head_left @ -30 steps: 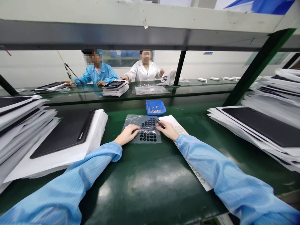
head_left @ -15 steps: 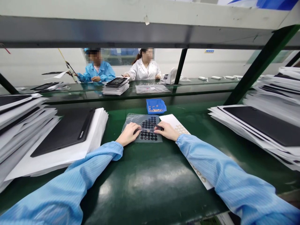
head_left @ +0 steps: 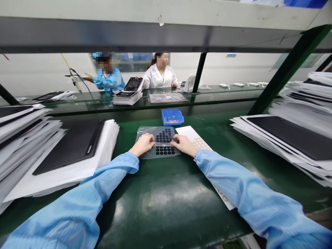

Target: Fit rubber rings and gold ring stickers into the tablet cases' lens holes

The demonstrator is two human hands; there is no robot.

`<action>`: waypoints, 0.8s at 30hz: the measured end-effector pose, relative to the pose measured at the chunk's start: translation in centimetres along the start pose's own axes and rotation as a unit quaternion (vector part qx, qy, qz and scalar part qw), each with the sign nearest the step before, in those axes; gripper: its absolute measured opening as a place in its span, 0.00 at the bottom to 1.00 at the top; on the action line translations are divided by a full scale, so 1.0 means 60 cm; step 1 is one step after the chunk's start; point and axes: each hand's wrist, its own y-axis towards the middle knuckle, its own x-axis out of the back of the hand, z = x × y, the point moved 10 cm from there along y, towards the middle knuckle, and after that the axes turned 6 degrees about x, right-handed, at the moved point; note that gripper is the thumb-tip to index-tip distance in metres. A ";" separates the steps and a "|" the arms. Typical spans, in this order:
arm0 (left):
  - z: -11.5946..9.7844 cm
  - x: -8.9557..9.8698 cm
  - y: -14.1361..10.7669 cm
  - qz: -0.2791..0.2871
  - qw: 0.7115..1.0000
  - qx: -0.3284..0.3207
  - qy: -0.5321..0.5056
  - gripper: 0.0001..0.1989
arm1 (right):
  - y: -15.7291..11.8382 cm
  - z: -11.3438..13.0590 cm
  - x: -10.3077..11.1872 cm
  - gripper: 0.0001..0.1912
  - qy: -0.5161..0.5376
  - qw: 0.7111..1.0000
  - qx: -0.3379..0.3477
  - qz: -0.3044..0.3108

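Note:
A clear sheet with rows of black round pieces (head_left: 165, 150) lies on the green table. My left hand (head_left: 144, 143) is closed at the sheet's left side, its thumb and fingers pinching the clear film. On the other side, my right hand (head_left: 183, 144) is closed on a thin dark tool (head_left: 174, 139), probably tweezers, whose tip points over the black pieces. Under my right forearm runs a white sheet (head_left: 187, 132) with tan rings. Just behind the black pieces sits a blue bin (head_left: 172, 117) holding small ring-like parts.
Stacks of dark panels and white sheets flank me, left (head_left: 70, 148) and right (head_left: 290, 138). A green post (head_left: 293, 69) slants at the right, and a shelf (head_left: 155, 34) spans overhead. Two people work beyond at another bench.
My left hand has shifted slightly, its fingers drawn closer together at the film. Across the bench, the person in blue has extended an arm left, and a dark panel is raised on the far stack.

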 end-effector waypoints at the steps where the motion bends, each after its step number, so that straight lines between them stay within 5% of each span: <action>1: -0.004 -0.003 0.001 0.002 1.000 -0.001 0.000 0.11 | -0.001 -0.002 0.002 0.04 -0.015 1.000 -0.007 -0.012; 6: -0.005 -0.014 0.002 0.012 1.000 0.009 -0.023 0.11 | 0.001 -0.027 0.019 0.12 -0.055 0.997 -0.047 -0.032; 17: 0.069 0.007 0.010 0.067 0.989 0.049 -0.119 0.11 | 0.015 -0.064 0.031 0.10 -0.018 0.998 -0.060 0.025; 24: 0.022 0.010 -0.002 -0.004 1.000 0.011 0.000 0.11 | 0.015 -0.064 0.029 0.11 -0.015 0.998 -0.057 0.036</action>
